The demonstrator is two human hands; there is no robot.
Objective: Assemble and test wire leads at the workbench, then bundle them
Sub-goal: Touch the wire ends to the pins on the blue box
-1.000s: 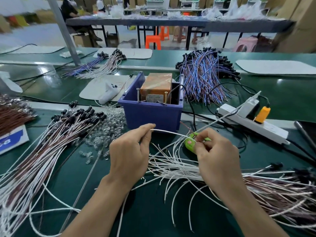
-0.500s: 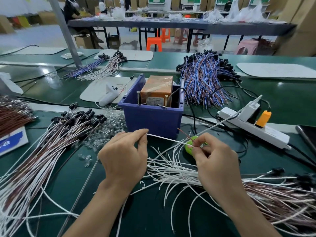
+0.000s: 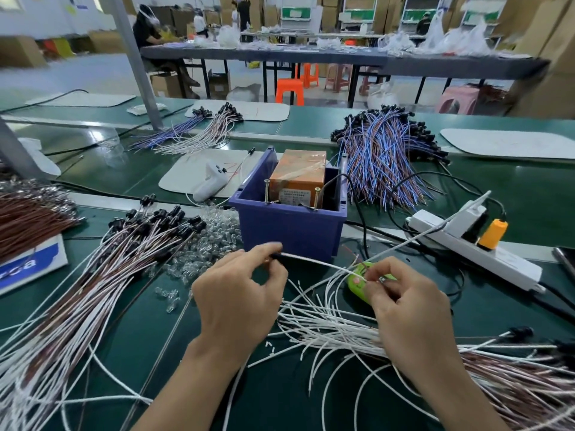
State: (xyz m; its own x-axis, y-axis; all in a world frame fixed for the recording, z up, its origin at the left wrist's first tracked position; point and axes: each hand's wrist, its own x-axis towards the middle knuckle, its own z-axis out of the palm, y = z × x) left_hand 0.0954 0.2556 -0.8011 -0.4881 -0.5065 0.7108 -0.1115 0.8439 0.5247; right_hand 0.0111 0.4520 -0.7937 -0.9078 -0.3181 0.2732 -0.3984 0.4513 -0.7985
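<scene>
My left hand (image 3: 238, 301) pinches one end of a thin white wire lead (image 3: 314, 261) between thumb and forefinger, just in front of the blue bin (image 3: 289, 230). My right hand (image 3: 410, 309) pinches the same lead's other end over a small green tool (image 3: 357, 278) that lies partly hidden under its fingers. A loose heap of white leads (image 3: 323, 325) lies between and under both hands. A fanned pile of white-and-brown leads with black caps (image 3: 102, 275) lies at the left.
In the blue bin stands an orange box (image 3: 298, 175) beside two upright screws. Small clear bulbs (image 3: 214, 234) are strewn left of the bin. A white power strip (image 3: 476, 253) with an orange plug lies at the right. Blue-and-brown leads (image 3: 382, 157) are heaped behind.
My left hand has shifted slightly left and its grip on the lead's end has tightened. My right hand stays at the green tool. The view has tilted up a little.
</scene>
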